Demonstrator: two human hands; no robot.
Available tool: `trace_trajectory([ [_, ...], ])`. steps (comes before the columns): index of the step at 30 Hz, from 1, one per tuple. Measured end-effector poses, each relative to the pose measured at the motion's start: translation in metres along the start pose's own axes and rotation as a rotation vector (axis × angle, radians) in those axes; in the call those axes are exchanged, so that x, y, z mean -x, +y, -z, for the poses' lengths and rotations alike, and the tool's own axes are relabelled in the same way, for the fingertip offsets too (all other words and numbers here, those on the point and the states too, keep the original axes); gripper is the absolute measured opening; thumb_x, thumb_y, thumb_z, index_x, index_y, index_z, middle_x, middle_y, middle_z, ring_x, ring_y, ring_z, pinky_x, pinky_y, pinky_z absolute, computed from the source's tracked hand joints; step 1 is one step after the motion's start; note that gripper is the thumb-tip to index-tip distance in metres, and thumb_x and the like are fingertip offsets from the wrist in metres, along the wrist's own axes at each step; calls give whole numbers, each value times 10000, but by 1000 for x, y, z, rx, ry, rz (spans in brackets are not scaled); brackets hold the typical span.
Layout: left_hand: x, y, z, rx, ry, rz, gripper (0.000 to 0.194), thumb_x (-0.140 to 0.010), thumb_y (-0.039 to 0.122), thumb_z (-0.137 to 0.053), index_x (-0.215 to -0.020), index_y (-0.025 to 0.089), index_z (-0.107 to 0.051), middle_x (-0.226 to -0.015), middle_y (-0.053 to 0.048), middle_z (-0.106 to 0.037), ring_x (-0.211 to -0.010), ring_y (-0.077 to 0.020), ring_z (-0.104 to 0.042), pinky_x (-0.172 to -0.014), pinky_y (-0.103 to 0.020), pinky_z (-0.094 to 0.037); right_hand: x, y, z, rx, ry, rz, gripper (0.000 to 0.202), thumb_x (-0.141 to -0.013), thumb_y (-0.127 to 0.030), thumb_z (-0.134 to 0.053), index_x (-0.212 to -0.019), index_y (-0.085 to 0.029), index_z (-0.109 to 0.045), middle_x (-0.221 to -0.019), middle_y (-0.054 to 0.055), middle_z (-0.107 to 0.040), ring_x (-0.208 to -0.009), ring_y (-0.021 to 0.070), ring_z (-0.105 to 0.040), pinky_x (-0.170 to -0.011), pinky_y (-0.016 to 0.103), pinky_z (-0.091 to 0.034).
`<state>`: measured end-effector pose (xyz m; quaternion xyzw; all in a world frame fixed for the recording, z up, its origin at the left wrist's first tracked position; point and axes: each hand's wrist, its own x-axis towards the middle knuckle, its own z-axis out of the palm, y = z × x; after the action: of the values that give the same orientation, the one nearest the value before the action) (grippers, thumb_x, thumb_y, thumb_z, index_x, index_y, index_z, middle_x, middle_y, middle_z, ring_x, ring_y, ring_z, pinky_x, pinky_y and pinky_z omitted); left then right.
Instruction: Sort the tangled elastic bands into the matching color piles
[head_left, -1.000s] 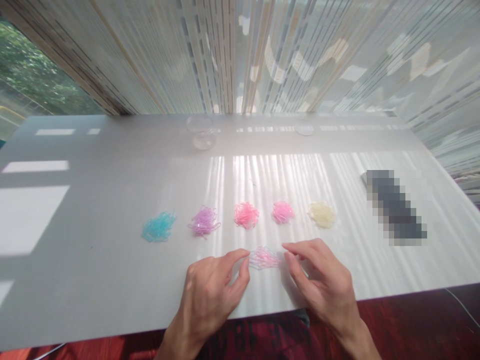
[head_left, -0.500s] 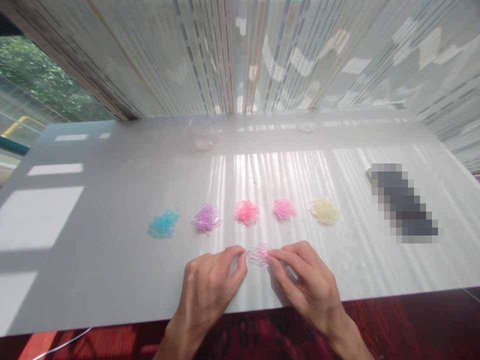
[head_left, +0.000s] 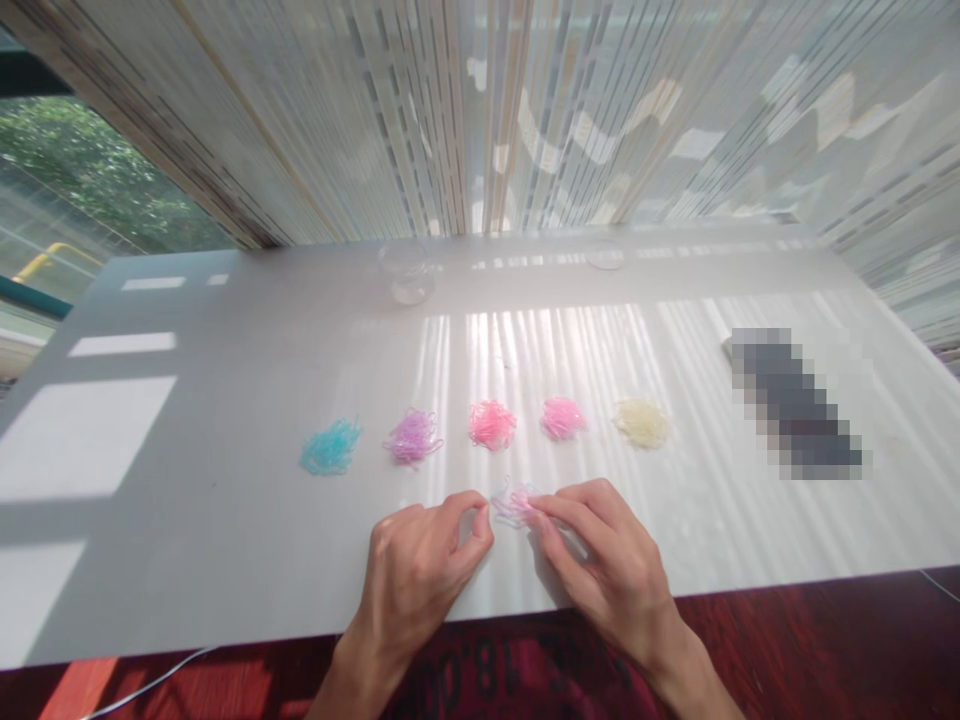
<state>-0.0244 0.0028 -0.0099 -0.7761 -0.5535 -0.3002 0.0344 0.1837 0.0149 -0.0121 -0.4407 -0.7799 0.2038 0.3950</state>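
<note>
A small loose pile of mixed pale pink, lilac and bluish rubber bands (head_left: 511, 506) lies near the table's front. My left hand (head_left: 427, 550) is at its left edge, thumb and index fingertip pinched together; whatever is between them is too small to make out. From the right, my right hand (head_left: 611, 545) has its thumb and index finger closed on pink bands of the same pile. Behind the hands lie separate heaps of bands: turquoise (head_left: 331, 447), purple (head_left: 412, 437), coral pink (head_left: 492, 425), pink (head_left: 562, 418) and pale yellow (head_left: 641, 423).
A clear round container (head_left: 411, 289) stands at the back of the white table (head_left: 247, 560), with a clear round lid (head_left: 604, 258) farther right. A blurred-out dark object (head_left: 799, 400) lies on the right. A striped curtain (head_left: 420, 110) hangs behind the table.
The view has shifted slightly. Both hands stay pinched at the mixed pile, and a band at its top now sticks up a little more. The coloured heaps have not changed.
</note>
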Motion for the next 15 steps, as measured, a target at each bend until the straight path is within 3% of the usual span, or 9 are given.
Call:
trace_trajectory([
  [7, 3, -1, 15, 217, -22, -3, 74, -973, 185, -642, -914, 199, -685, -503, 112, -430, -416, -89, -439, -511, -253, -356, -12, -10, -5, -63, -78, 44, 293, -982, -135, -635, -1273, -171, -637, -981, 79, -708, -881, 187, -671, -765, 323, -608],
  [15, 12, -2, 24, 288, 13, 50, 26, -949, 203, -682, -965, 190, -698, -522, 115, -385, -428, -78, -388, -501, -226, -354, -17, -21, -6, -167, -110, 75, 183, -983, -89, -609, -1111, -206, -667, -892, 25, -719, -821, 148, -674, -746, 261, -577],
])
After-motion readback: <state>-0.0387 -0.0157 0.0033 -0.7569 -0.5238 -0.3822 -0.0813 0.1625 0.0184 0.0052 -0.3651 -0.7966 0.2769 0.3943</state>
